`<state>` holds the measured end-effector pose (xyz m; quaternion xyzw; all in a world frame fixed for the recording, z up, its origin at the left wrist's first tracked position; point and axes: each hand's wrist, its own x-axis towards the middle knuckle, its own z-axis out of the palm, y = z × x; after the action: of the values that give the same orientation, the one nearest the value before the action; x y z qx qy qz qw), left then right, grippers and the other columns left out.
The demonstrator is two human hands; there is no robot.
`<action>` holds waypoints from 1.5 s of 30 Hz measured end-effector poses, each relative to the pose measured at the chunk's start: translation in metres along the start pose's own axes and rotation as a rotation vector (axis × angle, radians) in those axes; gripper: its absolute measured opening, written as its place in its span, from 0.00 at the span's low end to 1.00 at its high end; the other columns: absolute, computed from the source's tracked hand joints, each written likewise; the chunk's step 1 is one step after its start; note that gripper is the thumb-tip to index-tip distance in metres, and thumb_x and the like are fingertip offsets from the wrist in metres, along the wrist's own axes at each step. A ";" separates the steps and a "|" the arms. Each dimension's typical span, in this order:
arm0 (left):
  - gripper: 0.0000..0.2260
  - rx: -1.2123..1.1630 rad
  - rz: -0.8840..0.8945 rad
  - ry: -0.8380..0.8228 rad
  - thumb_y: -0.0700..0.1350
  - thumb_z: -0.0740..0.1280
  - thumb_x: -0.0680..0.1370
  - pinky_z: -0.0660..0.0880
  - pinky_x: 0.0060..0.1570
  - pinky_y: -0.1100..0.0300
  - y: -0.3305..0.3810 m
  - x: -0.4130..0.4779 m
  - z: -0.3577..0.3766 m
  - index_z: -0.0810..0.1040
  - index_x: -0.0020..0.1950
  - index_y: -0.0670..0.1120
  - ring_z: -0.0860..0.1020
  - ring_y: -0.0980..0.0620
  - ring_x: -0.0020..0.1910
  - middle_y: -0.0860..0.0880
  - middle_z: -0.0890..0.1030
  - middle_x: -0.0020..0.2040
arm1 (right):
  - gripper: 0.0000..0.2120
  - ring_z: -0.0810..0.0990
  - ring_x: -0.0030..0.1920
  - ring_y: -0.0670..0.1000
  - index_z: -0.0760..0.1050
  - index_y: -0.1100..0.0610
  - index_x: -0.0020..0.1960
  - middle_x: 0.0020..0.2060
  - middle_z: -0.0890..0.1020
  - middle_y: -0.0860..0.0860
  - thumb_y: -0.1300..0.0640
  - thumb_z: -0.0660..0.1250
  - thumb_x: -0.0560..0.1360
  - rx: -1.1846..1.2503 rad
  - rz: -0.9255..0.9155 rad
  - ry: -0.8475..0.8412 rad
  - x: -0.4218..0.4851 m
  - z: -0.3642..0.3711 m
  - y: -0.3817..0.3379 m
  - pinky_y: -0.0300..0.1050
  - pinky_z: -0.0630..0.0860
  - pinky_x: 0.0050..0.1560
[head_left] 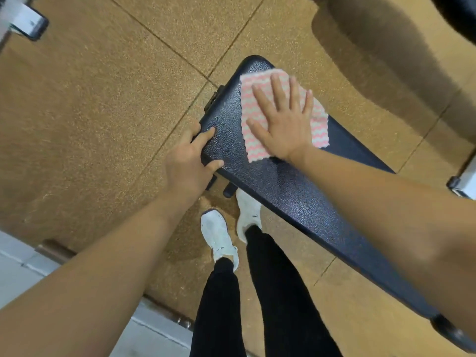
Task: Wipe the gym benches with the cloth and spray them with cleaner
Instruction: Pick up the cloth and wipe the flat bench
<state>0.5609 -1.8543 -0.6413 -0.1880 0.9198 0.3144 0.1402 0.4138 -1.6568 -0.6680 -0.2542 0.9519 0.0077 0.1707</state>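
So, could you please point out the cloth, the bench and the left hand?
cloth (319,130): head view, uncovered right edge.
bench (296,197): head view, bare padded top.
left hand (185,163): head view, back of hand.

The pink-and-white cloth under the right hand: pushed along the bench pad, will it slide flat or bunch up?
The cloth looks thin and floppy, lying flat on the bench pad. Pressed by the spread right hand, it should slide flat; uncovered corners may fold. The pebbled pad might drag it.
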 end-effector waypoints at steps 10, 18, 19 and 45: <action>0.36 -0.008 -0.050 -0.016 0.54 0.77 0.73 0.69 0.73 0.51 0.001 -0.001 -0.005 0.67 0.78 0.50 0.69 0.51 0.75 0.52 0.69 0.77 | 0.33 0.41 0.81 0.61 0.44 0.40 0.82 0.83 0.44 0.51 0.29 0.38 0.80 -0.015 -0.101 -0.011 0.052 -0.016 -0.013 0.72 0.42 0.76; 0.20 -0.269 -0.245 0.067 0.41 0.69 0.79 0.75 0.64 0.48 -0.011 -0.011 -0.024 0.75 0.72 0.48 0.77 0.48 0.64 0.50 0.78 0.67 | 0.31 0.46 0.81 0.64 0.48 0.43 0.83 0.83 0.49 0.52 0.34 0.47 0.82 -0.055 -0.387 -0.003 -0.019 0.018 -0.048 0.74 0.47 0.74; 0.20 -0.281 -0.268 0.089 0.39 0.68 0.79 0.75 0.65 0.49 -0.012 -0.012 -0.026 0.76 0.71 0.48 0.77 0.48 0.64 0.50 0.79 0.67 | 0.30 0.46 0.81 0.64 0.48 0.44 0.83 0.83 0.49 0.51 0.37 0.48 0.83 -0.054 -0.428 -0.005 -0.029 0.022 -0.054 0.74 0.47 0.74; 0.27 -0.244 -0.145 -0.168 0.57 0.61 0.83 0.67 0.72 0.43 0.025 0.079 -0.001 0.58 0.81 0.57 0.68 0.46 0.74 0.48 0.67 0.78 | 0.30 0.75 0.55 0.53 0.76 0.53 0.65 0.52 0.78 0.50 0.32 0.54 0.79 0.031 -0.722 -0.197 0.130 -0.045 -0.006 0.53 0.67 0.66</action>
<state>0.4790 -1.8571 -0.6567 -0.2426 0.8439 0.4275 0.2151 0.2962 -1.7296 -0.6677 -0.5692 0.7799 -0.0429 0.2568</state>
